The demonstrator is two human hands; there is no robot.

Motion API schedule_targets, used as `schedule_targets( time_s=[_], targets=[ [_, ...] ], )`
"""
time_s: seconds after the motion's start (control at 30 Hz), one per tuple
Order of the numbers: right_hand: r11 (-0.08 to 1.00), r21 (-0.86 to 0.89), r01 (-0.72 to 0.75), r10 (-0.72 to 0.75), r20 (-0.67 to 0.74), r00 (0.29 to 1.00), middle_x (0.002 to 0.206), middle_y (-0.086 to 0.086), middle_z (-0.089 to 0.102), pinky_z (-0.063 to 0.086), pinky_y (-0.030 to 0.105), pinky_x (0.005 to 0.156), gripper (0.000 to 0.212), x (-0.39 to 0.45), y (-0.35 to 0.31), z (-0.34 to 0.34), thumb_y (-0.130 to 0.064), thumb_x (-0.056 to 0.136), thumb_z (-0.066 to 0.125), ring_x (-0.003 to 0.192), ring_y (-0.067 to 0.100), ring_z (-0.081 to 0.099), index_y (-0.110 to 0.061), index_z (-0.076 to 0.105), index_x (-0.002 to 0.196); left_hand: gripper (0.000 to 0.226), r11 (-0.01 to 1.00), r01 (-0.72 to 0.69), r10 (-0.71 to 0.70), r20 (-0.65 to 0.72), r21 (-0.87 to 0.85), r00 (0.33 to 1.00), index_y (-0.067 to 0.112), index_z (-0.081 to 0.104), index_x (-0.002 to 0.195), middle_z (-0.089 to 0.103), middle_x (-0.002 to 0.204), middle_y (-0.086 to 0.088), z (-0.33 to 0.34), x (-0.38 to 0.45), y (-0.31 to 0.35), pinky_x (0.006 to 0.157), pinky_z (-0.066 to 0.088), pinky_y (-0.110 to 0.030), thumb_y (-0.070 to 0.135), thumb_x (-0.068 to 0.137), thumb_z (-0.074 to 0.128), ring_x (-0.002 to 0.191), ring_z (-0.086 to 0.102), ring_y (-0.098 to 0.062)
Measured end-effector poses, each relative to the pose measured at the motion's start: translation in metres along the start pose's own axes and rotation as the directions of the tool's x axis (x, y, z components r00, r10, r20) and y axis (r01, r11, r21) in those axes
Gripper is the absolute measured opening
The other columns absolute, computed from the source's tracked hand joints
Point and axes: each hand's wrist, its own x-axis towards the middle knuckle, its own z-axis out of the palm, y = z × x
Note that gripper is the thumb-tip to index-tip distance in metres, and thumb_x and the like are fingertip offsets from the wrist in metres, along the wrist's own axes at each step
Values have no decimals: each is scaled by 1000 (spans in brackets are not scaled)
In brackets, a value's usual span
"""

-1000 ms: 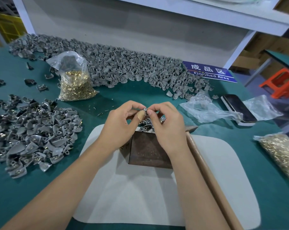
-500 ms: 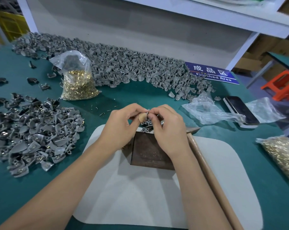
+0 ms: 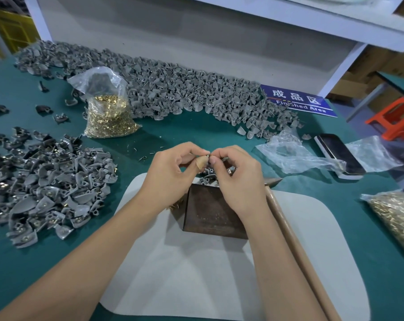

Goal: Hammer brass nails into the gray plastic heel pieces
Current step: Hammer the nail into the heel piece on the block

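Note:
My left hand [image 3: 170, 172] and my right hand [image 3: 237, 174] meet fingertip to fingertip above a rusty metal block [image 3: 213, 213] on a white mat [image 3: 196, 274]. Between the fingertips both hands pinch a small part; most of it is hidden, so I cannot tell heel piece from nail. A bandage wraps my left thumb tip. A few gray heel pieces [image 3: 209, 176] lie on the block's far edge under my fingers. The hammer's wooden handle [image 3: 296, 246] lies on the mat beside my right forearm. A few brass nails [image 3: 174, 206] lie left of the block.
A heap of nailed gray heel pieces [image 3: 45, 188] lies at left; a long pile of gray pieces [image 3: 173, 89] runs along the back. Bags of brass nails stand at back left [image 3: 108, 117] and right edge [image 3: 395, 216]. Phone [image 3: 340, 156], crumpled plastic [image 3: 289, 154] and a blue sign [image 3: 298, 100] sit at right.
Both hands stay pinched together over the block, fingers shifting only slightly. The view has tilted down a little.

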Motion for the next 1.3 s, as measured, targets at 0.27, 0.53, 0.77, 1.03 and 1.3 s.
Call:
schedule_targets(
  time_s=[0.27,0.53,0.77,1.03,1.3],
  targets=[
    [999,-31,-31,30,-7,1000,88,-8,68,48,23,76,8,1,3,4,-11,94,71,84,8,61,-16,77,91,11,999,30,-31,18,20,999,20,74,102,78,88,9,0,4,-4,84,61,-34,11,96,69,86,74,-9],
    [950,257,-177,187,-15,982,90,-14,75,57,34,77,18,2,6,-1,-15,98,67,80,12,70,-30,76,100,7,991,97,-101,-40,-93,994,16,68,106,78,83,5,5,5,3,72,56,-18,18,100,64,77,74,-10],
    [953,250,-170,175,4,985,85,-13,75,54,25,75,10,3,7,0,-17,94,73,79,6,67,-27,77,93,5,993,91,-92,-17,-81,996,19,69,104,78,84,6,6,4,3,72,56,-17,18,100,65,79,75,-8],
    [980,174,-101,102,2,995,87,-6,73,56,38,80,6,-1,6,3,-15,92,71,84,14,68,-18,75,89,9,999,20,-21,-13,-46,1000,26,70,98,77,91,10,4,1,0,80,60,-28,17,97,68,86,73,-7],
    [980,154,-123,124,2,992,87,-6,74,54,30,77,5,-16,5,-21,-12,92,72,83,10,67,-15,76,90,13,997,-18,12,86,75,996,29,69,96,76,93,18,11,-5,16,84,57,-22,15,95,70,88,72,1]
  ],
)
